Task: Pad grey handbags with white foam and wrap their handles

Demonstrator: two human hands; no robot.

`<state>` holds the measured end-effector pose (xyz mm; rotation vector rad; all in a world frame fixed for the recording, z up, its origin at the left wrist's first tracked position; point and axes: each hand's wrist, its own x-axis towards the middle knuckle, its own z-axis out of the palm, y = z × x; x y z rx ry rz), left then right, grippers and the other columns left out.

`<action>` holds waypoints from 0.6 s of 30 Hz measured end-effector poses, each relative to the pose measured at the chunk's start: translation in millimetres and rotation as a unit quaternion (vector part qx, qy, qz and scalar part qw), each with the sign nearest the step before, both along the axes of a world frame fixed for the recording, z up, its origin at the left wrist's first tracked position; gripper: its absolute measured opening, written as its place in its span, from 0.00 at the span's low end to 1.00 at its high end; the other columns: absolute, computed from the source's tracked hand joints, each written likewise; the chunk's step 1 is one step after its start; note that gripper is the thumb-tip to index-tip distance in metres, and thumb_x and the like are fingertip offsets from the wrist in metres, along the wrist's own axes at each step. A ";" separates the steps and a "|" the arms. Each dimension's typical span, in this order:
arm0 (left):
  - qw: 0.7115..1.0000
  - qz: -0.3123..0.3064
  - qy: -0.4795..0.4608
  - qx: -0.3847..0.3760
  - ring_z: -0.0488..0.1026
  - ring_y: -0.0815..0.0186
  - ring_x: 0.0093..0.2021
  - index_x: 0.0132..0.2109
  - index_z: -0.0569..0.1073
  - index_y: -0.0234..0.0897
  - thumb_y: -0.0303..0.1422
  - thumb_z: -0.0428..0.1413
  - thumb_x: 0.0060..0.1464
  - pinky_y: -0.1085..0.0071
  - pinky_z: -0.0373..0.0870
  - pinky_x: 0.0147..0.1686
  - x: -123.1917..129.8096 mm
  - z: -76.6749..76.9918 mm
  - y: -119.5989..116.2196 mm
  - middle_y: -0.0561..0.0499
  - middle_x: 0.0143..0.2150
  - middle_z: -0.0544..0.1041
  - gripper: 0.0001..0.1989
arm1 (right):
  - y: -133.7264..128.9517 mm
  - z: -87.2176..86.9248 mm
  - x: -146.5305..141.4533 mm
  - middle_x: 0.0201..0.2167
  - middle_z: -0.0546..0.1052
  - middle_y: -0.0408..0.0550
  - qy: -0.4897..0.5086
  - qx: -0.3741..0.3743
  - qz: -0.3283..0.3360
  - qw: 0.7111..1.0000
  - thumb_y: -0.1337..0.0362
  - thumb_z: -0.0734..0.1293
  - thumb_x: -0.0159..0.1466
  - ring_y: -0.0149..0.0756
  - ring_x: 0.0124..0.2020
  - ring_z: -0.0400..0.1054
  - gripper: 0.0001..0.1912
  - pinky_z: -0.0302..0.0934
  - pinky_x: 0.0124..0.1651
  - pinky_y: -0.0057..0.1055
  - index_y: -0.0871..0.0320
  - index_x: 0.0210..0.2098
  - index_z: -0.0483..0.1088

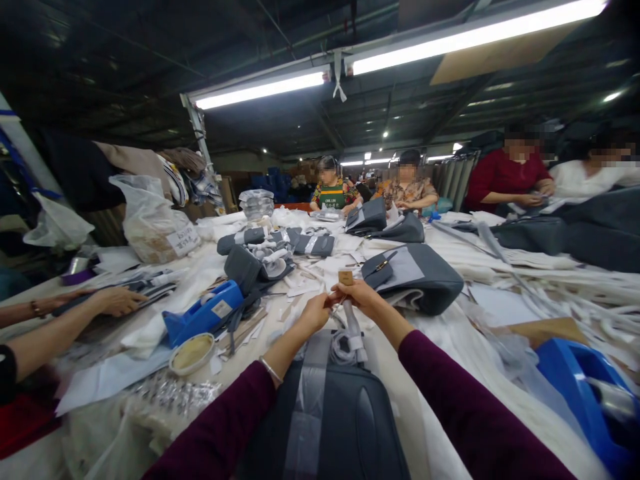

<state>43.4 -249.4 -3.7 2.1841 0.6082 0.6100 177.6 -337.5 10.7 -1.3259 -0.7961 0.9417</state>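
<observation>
A dark grey bag point(350, 413) lies in front of me, with a clear wrap strip over its left part and a wrapped, coiled strap at its top. Beyond its top edge, my left hand point(317, 313) is closed, its fingertips meeting those of my right hand; what it pinches is too small to make out. My right hand point(357, 295) is closed on a small brown tag point(345, 277), which stands up above the fingers.
Blue tape dispensers stand at left point(205, 310) and right point(583, 393). A round tub point(192, 353) sits left of the bag. More grey bags point(435, 273) lie beyond. A person's hands point(117, 301) work at left; several people sit across the table.
</observation>
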 end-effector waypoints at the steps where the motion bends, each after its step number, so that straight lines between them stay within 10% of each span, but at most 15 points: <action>1: 1.000 -0.004 0.006 -0.003 0.71 0.65 0.33 0.27 0.70 0.35 0.17 0.53 0.40 0.70 0.67 0.40 1.6 -4.0 1.0 0.52 0.27 0.74 0.09 | 3.3 -3.8 1.7 0.27 0.78 0.48 0.030 -0.016 -0.012 0.999 0.62 0.64 0.64 0.33 0.29 0.73 0.10 0.66 0.40 0.33 0.64 0.35 0.71; 9: 0.995 -0.086 0.048 -0.009 0.73 0.65 0.37 0.31 0.78 0.35 0.24 0.55 0.45 0.74 0.66 0.42 -0.6 -11.9 1.9 0.52 0.32 0.79 0.07 | 0.2 -48.5 7.8 0.37 0.74 0.46 0.184 -0.078 -0.111 0.973 0.58 0.62 0.67 0.29 0.31 0.70 0.13 0.68 0.34 0.30 0.62 0.44 0.68; 18: 0.993 -0.067 0.096 0.022 0.72 0.59 0.38 0.33 0.81 0.38 0.37 0.57 0.49 0.70 0.62 0.42 -2.5 -12.7 -9.4 0.51 0.28 0.80 0.10 | -15.1 -59.3 6.9 0.36 0.75 0.47 0.188 -0.031 -0.169 0.967 0.55 0.59 0.69 0.30 0.30 0.71 0.16 0.68 0.34 0.31 0.62 0.47 0.66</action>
